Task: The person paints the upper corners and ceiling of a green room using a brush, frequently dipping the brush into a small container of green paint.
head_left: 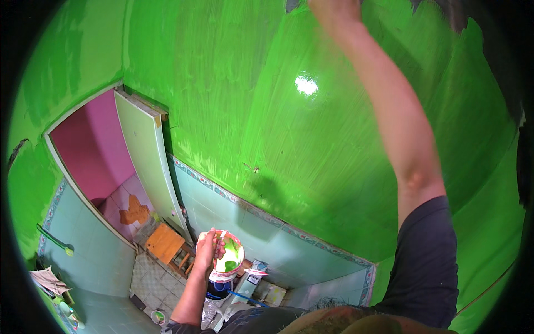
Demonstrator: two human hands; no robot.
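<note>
My left hand (206,250) is closed on the rim of a small white paint bucket (240,253) with a pinkish edge. Green paint (230,265) shows inside it. My right arm stretches high up the wall, and my right hand (336,10) is cut off by the top edge, so its fingers and anything in them are out of sight. Around that hand, the wall (267,106) is coated in streaky, glossy bright green. Dark grey patches (453,14) show near the top right.
Below the green lies pale blue tiling (222,203) with a patterned border. At left, a door (146,139) stands ajar beside a pink room (94,139). On the floor are a wooden stool (167,243), a dark bucket (218,289) and a small tub (159,317). A green brush (55,239) hangs at left.
</note>
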